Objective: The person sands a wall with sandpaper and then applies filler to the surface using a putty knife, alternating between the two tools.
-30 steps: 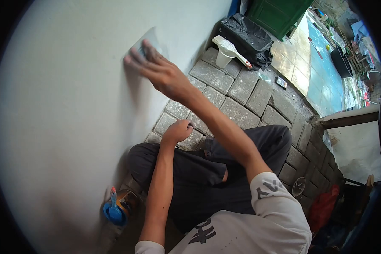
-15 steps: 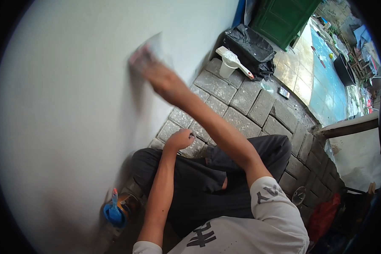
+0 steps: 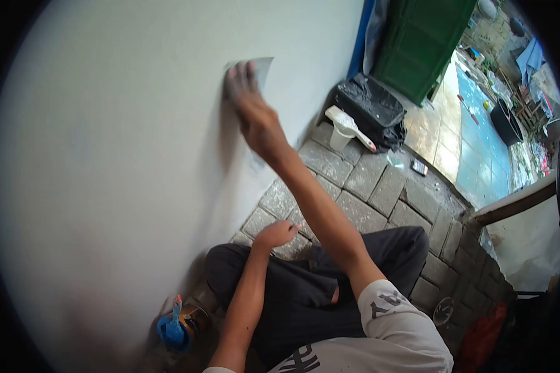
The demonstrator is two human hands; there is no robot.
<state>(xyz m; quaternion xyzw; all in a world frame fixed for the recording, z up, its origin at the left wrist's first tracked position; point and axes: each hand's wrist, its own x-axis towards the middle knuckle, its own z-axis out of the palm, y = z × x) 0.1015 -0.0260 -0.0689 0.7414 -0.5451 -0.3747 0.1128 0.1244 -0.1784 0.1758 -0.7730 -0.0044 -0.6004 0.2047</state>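
My right hand [image 3: 249, 96] is stretched up to the pale wall [image 3: 130, 143]. Its fingers press a thin grey sheet, which looks like sandpaper [image 3: 264, 69], against the surface. One corner of the sheet sticks out beyond the fingertips. Lower down, my left hand [image 3: 276, 235] hovers or rests near my bent knee, over the paving. Its fingers are loosely bent, one of them pointing forward, and I see nothing held in it. The undersides of those fingers are hidden.
Left of my knee stands a can [image 3: 198, 317] beside a blue container [image 3: 173, 334] with a brush in it. Ahead on the paving blocks [image 3: 361, 208] are a white cup [image 3: 340, 138] with a wide brush on top, a black plastic-covered bin [image 3: 370, 105] and a small pack [image 3: 419, 167].
My right hand, blurred before, has moved right and slightly down along the wall with the sheet. The left hand's loose fist has opened a little. The whole view has shifted slightly.
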